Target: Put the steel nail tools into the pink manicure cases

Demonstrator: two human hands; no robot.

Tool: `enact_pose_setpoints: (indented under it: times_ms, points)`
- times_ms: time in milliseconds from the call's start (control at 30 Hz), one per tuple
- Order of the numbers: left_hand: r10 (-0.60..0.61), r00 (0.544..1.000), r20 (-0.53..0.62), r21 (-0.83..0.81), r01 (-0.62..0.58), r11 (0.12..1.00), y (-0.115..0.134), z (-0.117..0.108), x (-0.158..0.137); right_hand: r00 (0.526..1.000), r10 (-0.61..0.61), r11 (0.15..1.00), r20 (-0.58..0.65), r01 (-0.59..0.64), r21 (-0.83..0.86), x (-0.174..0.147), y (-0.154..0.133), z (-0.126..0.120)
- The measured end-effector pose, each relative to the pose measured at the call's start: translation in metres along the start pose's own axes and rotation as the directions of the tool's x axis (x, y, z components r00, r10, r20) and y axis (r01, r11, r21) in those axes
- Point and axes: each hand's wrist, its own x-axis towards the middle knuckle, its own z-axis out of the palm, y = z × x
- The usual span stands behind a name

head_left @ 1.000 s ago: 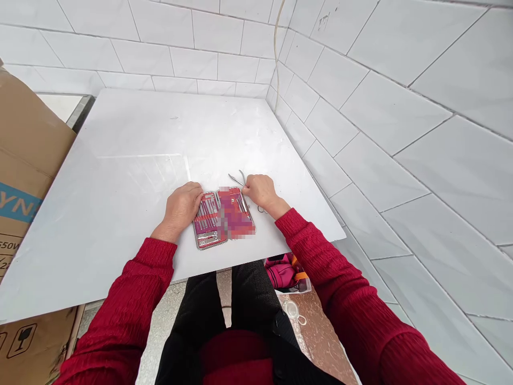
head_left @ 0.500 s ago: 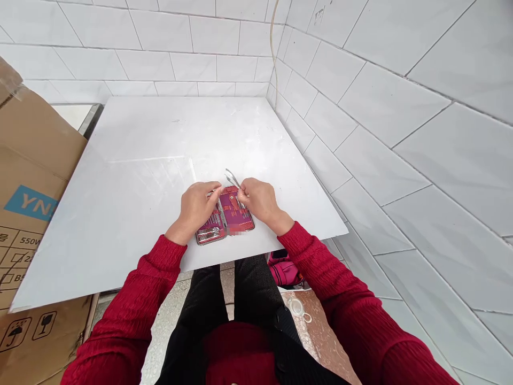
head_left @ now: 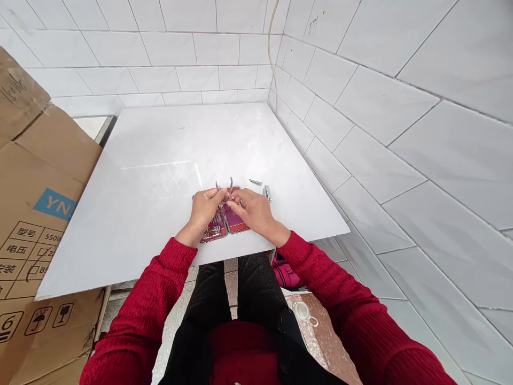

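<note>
An unfolded manicure case with a red edge and purple lining lies near the table's front edge. Several small metal tools sit in its left half. Above it my left hand and my right hand meet, fingertips pinched together. Between them is a pair of cuticle nippers, its two curved metal arms spread and pointing up; the lower end is hidden by fingers. Both hands appear closed on it. Just beyond my right hand, nail clippers and another small flat metal piece rest on the table.
The white tabletop reaches back to tiled walls behind and at the right. Large cardboard boxes stand along the left side. Under the right front edge are a pink bag and a brownish surface with a whitish ring-shaped thing.
My right hand has moved left with the nippers to meet my left hand. The nippers' arms now stand up, spread wider. Small metal pieces show on the table beyond my right hand.
</note>
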Motion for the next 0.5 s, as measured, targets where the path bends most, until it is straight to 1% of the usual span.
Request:
enact_pose_setpoints:
  times_ms: [33,100,133,200,233,300,400,500]
  points:
    - [-0.012,1.000,0.022,-0.055,0.013,0.998,0.001,0.000,-0.001,0.998,0.061,0.991,-0.024,-0.058,0.117,0.003,0.003,-0.001]
    - [-0.040,0.997,0.061,-0.116,0.047,0.992,0.003,0.002,-0.003,0.985,0.170,0.925,-0.022,-0.152,0.349,0.011,0.010,-0.002]
    - [-0.051,0.996,0.080,-0.132,0.062,0.989,0.004,0.003,-0.004,0.979,0.202,0.874,0.002,-0.181,0.452,0.015,0.013,-0.001]
    - [-0.062,0.992,0.111,-0.147,0.078,0.986,0.005,0.004,-0.006,0.975,0.214,0.765,0.058,-0.204,0.611,0.024,0.019,0.001]
    - [-0.064,0.990,0.122,-0.148,0.082,0.986,0.005,0.005,-0.006,0.974,0.210,0.717,0.079,-0.209,0.665,0.028,0.021,0.002]
    - [-0.074,0.989,0.130,-0.143,0.092,0.985,0.004,0.005,-0.006,0.969,0.217,0.648,0.116,-0.232,0.726,0.036,0.025,0.006]
    - [-0.096,0.989,0.109,-0.117,0.109,0.987,0.002,0.005,-0.003,0.952,0.233,0.572,0.197,-0.298,0.764,0.046,0.028,0.010]
    - [-0.107,0.990,0.095,-0.101,0.117,0.988,0.002,0.004,0.002,0.945,0.200,0.491,0.258,-0.324,0.809,0.056,0.029,0.013]
